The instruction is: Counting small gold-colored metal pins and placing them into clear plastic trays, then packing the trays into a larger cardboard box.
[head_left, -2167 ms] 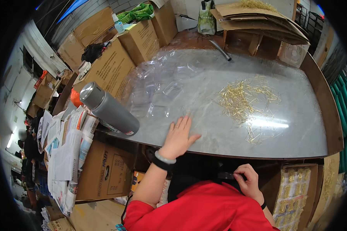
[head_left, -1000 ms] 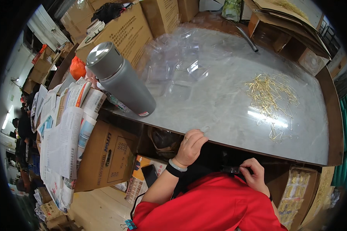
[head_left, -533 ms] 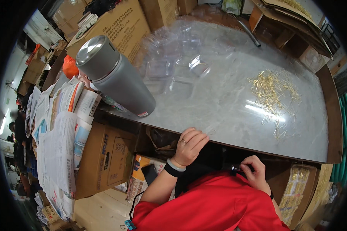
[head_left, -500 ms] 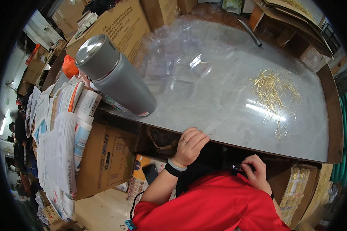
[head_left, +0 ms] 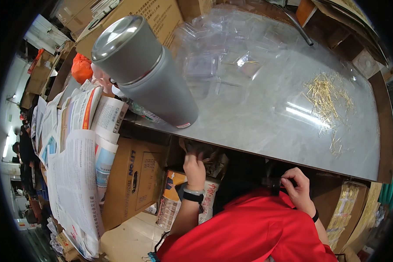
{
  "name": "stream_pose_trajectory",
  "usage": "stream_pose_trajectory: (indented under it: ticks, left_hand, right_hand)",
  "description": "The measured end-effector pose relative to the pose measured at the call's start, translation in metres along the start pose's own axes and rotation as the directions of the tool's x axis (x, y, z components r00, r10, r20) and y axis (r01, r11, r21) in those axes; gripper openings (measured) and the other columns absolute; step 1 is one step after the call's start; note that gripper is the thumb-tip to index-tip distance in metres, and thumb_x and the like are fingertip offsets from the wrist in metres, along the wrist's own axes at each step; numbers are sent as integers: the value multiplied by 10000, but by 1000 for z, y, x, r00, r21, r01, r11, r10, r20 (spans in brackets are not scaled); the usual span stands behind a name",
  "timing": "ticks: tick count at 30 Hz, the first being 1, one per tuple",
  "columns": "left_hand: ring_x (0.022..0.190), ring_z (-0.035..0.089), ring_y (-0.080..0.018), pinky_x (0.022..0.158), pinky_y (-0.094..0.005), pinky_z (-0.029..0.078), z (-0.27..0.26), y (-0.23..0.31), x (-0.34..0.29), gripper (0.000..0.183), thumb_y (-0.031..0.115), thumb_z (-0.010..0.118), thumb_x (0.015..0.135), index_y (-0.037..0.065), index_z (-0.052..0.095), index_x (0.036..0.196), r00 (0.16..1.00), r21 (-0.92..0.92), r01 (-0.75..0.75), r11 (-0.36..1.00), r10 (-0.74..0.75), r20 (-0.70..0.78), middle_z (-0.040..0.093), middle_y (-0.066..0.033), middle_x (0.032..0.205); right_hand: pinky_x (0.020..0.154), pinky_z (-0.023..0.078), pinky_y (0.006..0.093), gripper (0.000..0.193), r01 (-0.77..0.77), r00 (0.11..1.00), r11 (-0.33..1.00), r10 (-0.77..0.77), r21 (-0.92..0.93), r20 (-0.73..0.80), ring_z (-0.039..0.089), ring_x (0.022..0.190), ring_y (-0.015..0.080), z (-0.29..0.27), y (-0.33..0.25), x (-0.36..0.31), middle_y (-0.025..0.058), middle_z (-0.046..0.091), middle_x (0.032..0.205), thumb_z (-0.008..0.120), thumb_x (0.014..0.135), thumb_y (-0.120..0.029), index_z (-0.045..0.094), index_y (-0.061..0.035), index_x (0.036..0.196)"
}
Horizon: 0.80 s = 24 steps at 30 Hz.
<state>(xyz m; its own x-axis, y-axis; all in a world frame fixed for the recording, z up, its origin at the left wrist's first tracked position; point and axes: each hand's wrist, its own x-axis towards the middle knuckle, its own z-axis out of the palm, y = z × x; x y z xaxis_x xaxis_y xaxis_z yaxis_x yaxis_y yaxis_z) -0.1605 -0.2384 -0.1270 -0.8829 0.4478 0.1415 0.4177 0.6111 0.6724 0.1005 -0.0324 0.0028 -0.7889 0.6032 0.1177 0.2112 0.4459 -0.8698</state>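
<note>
My left hand (head_left: 194, 169) reaches below the table's front edge, over an open compartment with crumpled brown material (head_left: 201, 150) in it. Its fingertips are blurred against the dark inside, so I cannot see whether they grip anything. My right hand (head_left: 298, 185) is by the red garment (head_left: 249, 222), just under the table edge, with thumb and forefinger closed together. A small dark, shiny thing (head_left: 273, 181) is at those fingertips, too dim to name. On the grey tabletop (head_left: 257, 118) lies a loose pile of thin gold-coloured wire pieces (head_left: 327, 98), apart from both hands.
A large grey flask (head_left: 155, 83) stands at the table's left front. Clear plastic cases (head_left: 201, 65) are spread behind it. Newspapers (head_left: 74, 174) lean beside a cardboard box (head_left: 133, 179) on the left. A dark tube (head_left: 299, 28) and cardboard (head_left: 343, 26) sit at the back right.
My left hand has left the table edge and dropped down and leftward into the compartment below. My right hand stays near the garment, still pinched. The whole view has shifted slightly.
</note>
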Motion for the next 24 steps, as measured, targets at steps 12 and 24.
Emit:
stream_pose_trajectory:
  ticks: [12,24]
  left_hand:
    - [1289,543,-376,1046,-417,459,-32,72,-18,729,280,814,830,28,494,1434,685,-588,-180,789,529,501,530,-183,1435]
    - [1077,651,-391,910,-442,523,-56,163,38,420,18,748,796,4,652,1205,377,-624,-695,359,920,109,688,-170,1153]
  right_hand:
    - [792,504,339,183,166,986,980,-169,-113,-10,604,961,260,-2,-21,7,92,614,1033,779,759,11,709,-67,909]
    - [842,527,389,212,105,990,981,-119,-165,-77,635,977,336,-50,-64,41,136,634,1042,688,914,-95,624,-50,1111]
